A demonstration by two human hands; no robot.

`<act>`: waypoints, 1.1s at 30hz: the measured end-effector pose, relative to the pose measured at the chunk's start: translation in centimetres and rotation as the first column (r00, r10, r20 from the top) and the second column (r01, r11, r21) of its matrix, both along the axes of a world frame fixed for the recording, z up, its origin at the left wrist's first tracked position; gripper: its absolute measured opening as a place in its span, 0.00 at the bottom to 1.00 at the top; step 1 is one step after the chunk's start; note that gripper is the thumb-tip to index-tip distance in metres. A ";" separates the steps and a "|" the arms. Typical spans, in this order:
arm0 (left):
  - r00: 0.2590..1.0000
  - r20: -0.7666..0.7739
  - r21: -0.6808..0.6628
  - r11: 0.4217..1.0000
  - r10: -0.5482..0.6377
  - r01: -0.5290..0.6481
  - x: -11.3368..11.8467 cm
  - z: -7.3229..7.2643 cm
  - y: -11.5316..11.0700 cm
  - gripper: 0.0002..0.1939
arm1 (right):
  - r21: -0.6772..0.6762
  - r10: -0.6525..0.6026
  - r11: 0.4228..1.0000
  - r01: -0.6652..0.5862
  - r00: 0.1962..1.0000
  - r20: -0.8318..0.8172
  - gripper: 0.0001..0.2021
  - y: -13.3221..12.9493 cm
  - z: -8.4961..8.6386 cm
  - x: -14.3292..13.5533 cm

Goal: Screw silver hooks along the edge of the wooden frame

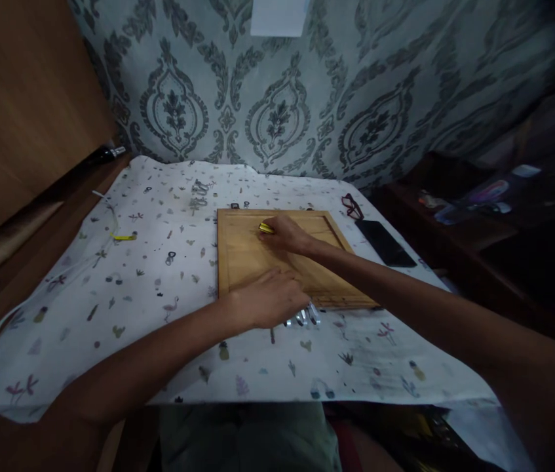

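A wooden panel (pixel 248 255) with a raised rim lies flat on the patterned white cloth. Over its upper middle, my right hand (pixel 284 235) is closed around a small yellow and black object (pixel 266 228). My left hand (pixel 274 298) rests at the panel's near edge, fingers curled and pressed together; what they hold, if anything, is hidden. Several shiny metal pieces (pixel 310 314) show just beside and below my left hand.
More shiny metal pieces (pixel 200 190) lie beyond the panel's left side. A yellow-ended white cable (pixel 124 237) is at the left. Red glasses (pixel 352 207) and a black phone (pixel 385 243) lie right of the panel. A plastic bottle (pixel 491 191) stands out at the far right.
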State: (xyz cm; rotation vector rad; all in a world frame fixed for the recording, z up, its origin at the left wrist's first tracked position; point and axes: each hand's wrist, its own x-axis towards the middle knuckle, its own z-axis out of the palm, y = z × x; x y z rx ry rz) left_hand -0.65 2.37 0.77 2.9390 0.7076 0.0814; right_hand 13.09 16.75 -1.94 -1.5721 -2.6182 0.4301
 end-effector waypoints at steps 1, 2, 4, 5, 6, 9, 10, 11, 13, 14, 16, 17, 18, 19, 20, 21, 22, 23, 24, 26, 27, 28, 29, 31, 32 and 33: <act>1.000 0.000 -0.009 1.000 -0.001 0.001 0.0 0.0 0.0 0.11 | 0.015 0.004 1.000 -0.004 1.000 0.002 0.19 -0.1 -0.1 0.1; 1.000 0.000 -0.018 1.000 -0.001 0.001 0.0 -0.1 0.0 0.11 | 0.028 0.005 1.000 -0.005 1.000 0.002 0.19 -0.2 -0.2 0.2; 1.000 0.000 -0.035 0.999 -0.005 0.005 0.0 -0.3 0.1 0.12 | 0.050 0.001 0.999 -0.001 1.000 0.000 0.19 -0.6 -0.5 0.5; 1.000 0.001 -0.042 0.999 -0.005 0.005 0.0 -0.5 0.2 0.12 | 0.059 0.000 0.998 0.000 1.000 -0.003 0.18 -0.8 -0.6 0.7; 1.000 0.000 -0.051 0.999 -0.003 0.003 0.0 -0.6 0.2 0.12 | 0.065 0.002 0.998 -0.001 1.000 -0.005 0.18 -1.0 -0.8 1.0; 1.000 -0.018 -0.075 0.997 -0.001 -0.001 0.0 -0.6 0.3 0.12 | 0.088 0.024 0.996 -0.023 1.000 -0.016 0.16 -1.4 -1.2 1.7; 1.000 -0.029 -0.076 0.997 -0.004 0.001 0.0 -0.4 0.3 0.13 | 0.100 0.033 0.995 -0.031 0.999 -0.019 0.16 -1.5 -1.3 1.9; 0.999 -0.042 -0.075 0.997 -0.008 0.004 -0.1 -0.3 0.2 0.13 | 0.114 0.040 0.993 -0.038 0.999 -0.023 0.16 -1.5 -1.4 2.1; 0.997 -0.072 -0.070 0.998 -0.009 0.004 -0.1 0.0 0.1 0.13 | 0.145 0.055 0.988 -0.051 0.998 -0.027 0.15 -1.5 -1.6 2.3; 0.996 -0.085 -0.070 0.998 -0.002 -0.004 -0.1 0.1 0.0 0.13 | 0.160 0.064 0.985 -0.059 0.998 -0.029 0.15 -1.5 -1.8 2.4; 0.995 -0.101 -0.074 0.997 0.016 -0.024 -0.1 0.3 -0.1 0.13 | 0.189 0.088 0.979 -0.080 0.995 -0.036 0.15 -1.5 -2.0 2.5; 0.995 -0.102 -0.071 0.997 0.021 -0.028 -0.1 0.3 -0.1 0.13 | 0.203 0.102 0.975 -0.091 0.994 -0.041 0.14 -1.5 -2.1 2.5; 0.995 -0.100 -0.064 0.998 0.020 -0.027 -0.1 0.3 -0.1 0.13 | 0.217 0.114 0.971 -0.101 0.992 -0.049 0.13 -1.5 -2.2 2.6; 0.995 -0.098 -0.055 0.998 0.016 -0.021 -0.1 0.2 -0.1 0.13 | 0.230 0.124 0.967 -0.108 0.991 -0.058 0.12 -1.6 -2.3 2.6; 0.995 -0.097 -0.047 0.999 0.008 -0.012 -0.1 0.2 -0.1 0.12 | 0.242 0.133 0.964 -0.112 0.989 -0.070 0.10 -1.8 -2.3 2.7; 0.995 -0.098 -0.042 0.999 -0.001 -0.003 -0.1 0.2 -0.1 0.12 | 0.252 0.139 0.961 -0.115 0.987 -0.082 0.09 -1.9 -2.4 2.8; 0.995 -0.096 -0.042 0.999 -0.005 0.001 -0.1 0.1 0.0 0.12 | 0.259 0.144 0.959 -0.115 0.985 -0.094 0.09 -2.1 -2.4 2.9; 0.996 -0.090 -0.045 0.999 -0.007 0.003 -0.1 0.1 0.0 0.11 | 0.264 0.145 0.958 -0.113 0.984 -0.105 0.08 -2.3 -2.4 3.0; 0.997 -0.082 -0.048 0.999 -0.008 0.004 -0.1 0.0 0.1 0.11 | 0.269 0.144 0.957 -0.109 0.983 -0.115 0.07 -2.5 -2.3 3.2; 0.998 -0.064 -0.050 0.999 -0.006 0.003 -0.1 -0.2 0.2 0.12 | 0.274 0.139 0.957 -0.098 0.982 -0.132 0.05 -3.1 -2.2 3.5; 0.998 -0.057 -0.049 0.999 -0.002 -0.001 0.0 -0.3 0.2 0.12 | 0.277 0.136 0.956 -0.093 0.981 -0.140 0.03 -3.4 -2.1 3.6; 0.998 -0.055 -0.046 0.999 0.002 -0.004 0.0 -0.4 0.2 0.12 | 0.279 0.134 0.956 -0.089 0.980 -0.148 0.03 -3.7 -2.1 3.7; 0.998 -0.056 -0.040 0.999 0.002 -0.004 0.0 -0.5 0.2 0.12 | 0.281 0.133 0.956 -0.084 0.979 -0.158 0.04 -4.1 -2.0 3.9; 0.999 -0.052 -0.018 1.000 -0.012 0.011 -0.1 -0.7 0.3 0.12 | 0.283 0.125 0.956 -0.070 0.976 -0.178 0.05 -4.8 -1.8 4.2; 0.999 -0.044 -0.005 1.000 -0.022 0.022 -0.1 -0.8 0.3 0.12 | 0.285 0.117 0.957 -0.060 0.975 -0.190 0.05 -5.2 -1.6 4.5; 0.999 -0.033 0.008 0.999 -0.032 0.032 -0.1 -0.8 0.3 0.12 | 0.288 0.107 0.957 -0.046 0.974 -0.200 0.04 -5.7 -1.5 4.8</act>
